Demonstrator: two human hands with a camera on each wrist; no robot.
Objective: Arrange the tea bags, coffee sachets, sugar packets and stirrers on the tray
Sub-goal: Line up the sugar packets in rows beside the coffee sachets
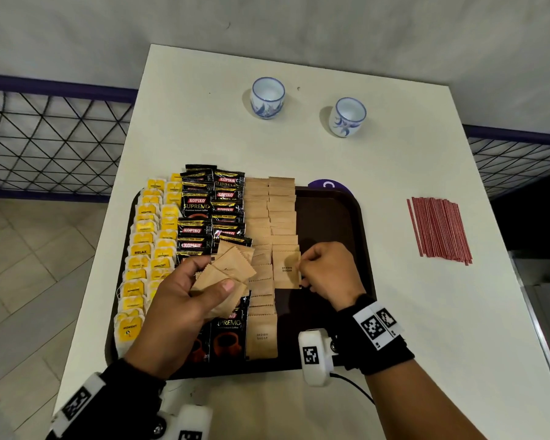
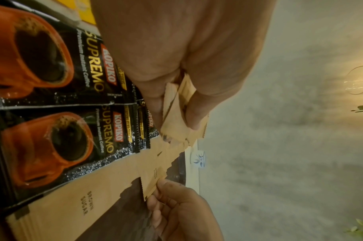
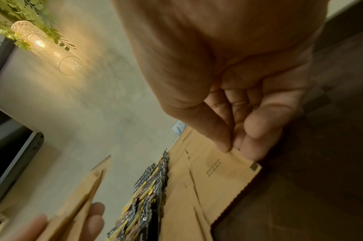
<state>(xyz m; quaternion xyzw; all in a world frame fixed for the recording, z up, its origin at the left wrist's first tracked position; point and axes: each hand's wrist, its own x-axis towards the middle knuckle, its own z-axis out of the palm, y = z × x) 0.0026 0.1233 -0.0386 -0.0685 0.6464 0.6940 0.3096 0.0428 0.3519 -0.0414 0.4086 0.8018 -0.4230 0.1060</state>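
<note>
A dark brown tray (image 1: 331, 214) holds rows of yellow tea bags (image 1: 146, 249), black coffee sachets (image 1: 204, 211) and brown sugar packets (image 1: 267, 204). My left hand (image 1: 185, 296) grips a fanned bunch of several sugar packets (image 1: 227, 271) above the tray's near middle; this bunch (image 2: 176, 114) shows between thumb and fingers in the left wrist view. My right hand (image 1: 327, 271) pinches the right edge of one sugar packet (image 1: 286, 268) lying at the near end of the second sugar row; the pinch shows on the packet (image 3: 228, 164) in the right wrist view. Red stirrers (image 1: 438, 230) lie on the table, right of the tray.
Two white and blue cups (image 1: 267, 96) (image 1: 346, 117) stand at the far side of the white table (image 1: 426, 312). The tray's right third shows bare dark surface. A wire fence (image 1: 45, 144) runs behind the table on the left.
</note>
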